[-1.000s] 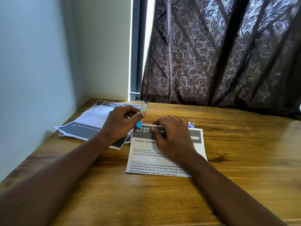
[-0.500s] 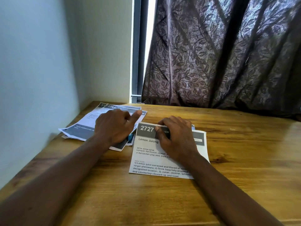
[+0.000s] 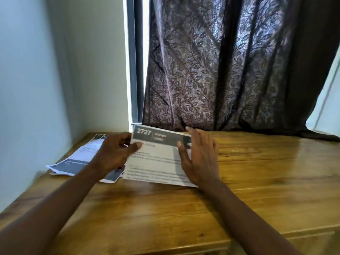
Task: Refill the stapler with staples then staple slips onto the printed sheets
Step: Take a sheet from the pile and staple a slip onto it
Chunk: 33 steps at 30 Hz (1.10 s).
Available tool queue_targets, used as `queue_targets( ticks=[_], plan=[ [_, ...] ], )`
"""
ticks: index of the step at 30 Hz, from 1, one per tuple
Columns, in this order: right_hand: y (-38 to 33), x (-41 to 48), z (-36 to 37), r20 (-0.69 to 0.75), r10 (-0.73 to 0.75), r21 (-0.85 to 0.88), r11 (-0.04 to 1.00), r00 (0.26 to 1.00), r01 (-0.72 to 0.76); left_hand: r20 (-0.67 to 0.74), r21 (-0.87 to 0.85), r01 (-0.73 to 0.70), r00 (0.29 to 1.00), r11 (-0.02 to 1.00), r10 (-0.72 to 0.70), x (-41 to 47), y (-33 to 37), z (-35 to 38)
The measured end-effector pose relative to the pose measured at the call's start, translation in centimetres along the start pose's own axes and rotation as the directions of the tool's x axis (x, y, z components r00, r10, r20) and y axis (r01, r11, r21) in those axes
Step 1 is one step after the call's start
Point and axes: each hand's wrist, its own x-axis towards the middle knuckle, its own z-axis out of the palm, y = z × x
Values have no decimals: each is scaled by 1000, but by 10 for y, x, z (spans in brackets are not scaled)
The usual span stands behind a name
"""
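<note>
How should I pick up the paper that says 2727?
Pinch its two side edges near the top, one hand from each side. The paper is thin, its top raised off the table, and the left hand and right hand hold it so.

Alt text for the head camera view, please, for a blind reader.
A left hand and right hand pinch opposite edges of a white printed sheet headed 2727, tilted above a brown wooden table. More printed sheets lie at left; a dark leaf-patterned curtain hangs behind.
</note>
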Motion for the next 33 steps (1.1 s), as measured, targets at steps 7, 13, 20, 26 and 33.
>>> queue_targets(
  ticks=[7, 13, 20, 26, 33],
  plan=[
    [54, -2, -7, 600, 31, -47, 999, 800, -4, -270, -38, 65, 960, 997, -73, 73, 0, 5],
    [58, -6, 0, 712, 53, -66, 998, 701, -8, -215, -95, 221, 947, 971, -237, 143, -10, 71],
    [61, -7, 2, 689, 20, 4, 999, 725, -31, -150, 226, 355, 933, 907, -328, 172, -45, 135],
    [60, -4, 3, 691, 28, -8, 999, 722, -32, -108, 653, 265, 960, 709, -259, 162, -63, 161],
    [61, -4, 4, 684, 25, 0, 999, 729, -34, -133, 730, 245, 967, 638, -219, 154, -54, 155]
  ],
)
